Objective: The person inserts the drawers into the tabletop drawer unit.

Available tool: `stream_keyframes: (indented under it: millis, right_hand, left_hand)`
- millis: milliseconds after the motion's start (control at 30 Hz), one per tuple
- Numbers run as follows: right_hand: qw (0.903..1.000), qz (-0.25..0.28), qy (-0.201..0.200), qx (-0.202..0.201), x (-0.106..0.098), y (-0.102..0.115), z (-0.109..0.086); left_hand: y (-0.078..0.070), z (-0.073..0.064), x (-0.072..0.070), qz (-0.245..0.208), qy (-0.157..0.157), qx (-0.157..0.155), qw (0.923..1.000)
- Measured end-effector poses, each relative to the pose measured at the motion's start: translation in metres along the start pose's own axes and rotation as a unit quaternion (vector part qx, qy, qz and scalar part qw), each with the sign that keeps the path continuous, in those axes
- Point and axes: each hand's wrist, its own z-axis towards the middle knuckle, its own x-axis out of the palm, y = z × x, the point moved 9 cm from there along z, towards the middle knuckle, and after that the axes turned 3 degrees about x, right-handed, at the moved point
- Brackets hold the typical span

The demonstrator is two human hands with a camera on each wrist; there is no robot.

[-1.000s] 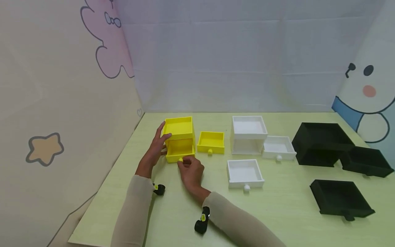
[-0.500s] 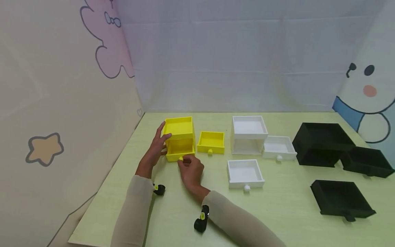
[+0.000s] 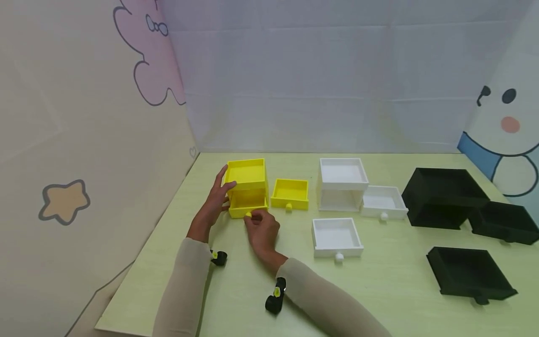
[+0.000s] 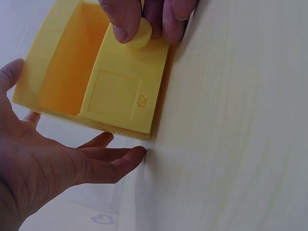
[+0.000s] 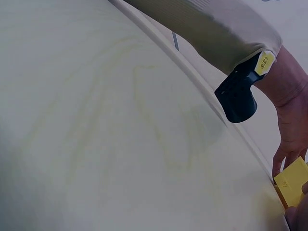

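In the head view a small yellow cabinet (image 3: 246, 173) stands at the table's back left, its upper opening showing above a partly inserted lower drawer. That drawer's front (image 4: 113, 91) bears the number 62 in the left wrist view. My right hand (image 3: 263, 235) pinches the round yellow knob (image 4: 140, 38) between thumb and fingers. Along the cabinet's left side lie the extended fingers of my left hand (image 3: 213, 202), the thumb touching near its front edge. A second yellow drawer (image 3: 290, 189) sits just right of the cabinet.
Farther right stands a white cabinet (image 3: 343, 173), with one white drawer (image 3: 383, 199) beside it and another white drawer (image 3: 337, 235) in front. A black cabinet (image 3: 443, 187), a black drawer (image 3: 505, 220) and another black drawer (image 3: 469, 271) occupy the right side of the table (image 3: 379, 299).
The lower yellow drawer has slid slightly farther into the cabinet, with my right hand following its knob. My left hand keeps its place on the side. The head view has shifted a little.
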Motion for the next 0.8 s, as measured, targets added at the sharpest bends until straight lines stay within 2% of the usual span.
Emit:
stream_keyframes:
  millis: [267, 600, 800]
  right_hand:
    - [1.0000, -0.004, 0.002, 0.009, 0.003, -0.003, 0.004]
    - [1.0000, -0.006, -0.003, -0.003, 0.005, -0.002, 0.008]
    - [0.9998, -0.008, -0.011, -0.013, 0.005, 0.000, 0.011]
  left_hand:
    - [0.000, 0.000, 0.000, 0.005, -0.004, -0.002, 1.0000]
    - [-0.004, -0.003, 0.003, 0.007, 0.010, -0.001, 0.9999]
    - [0.000, -0.001, 0.000, 0.005, -0.004, -0.001, 1.0000]
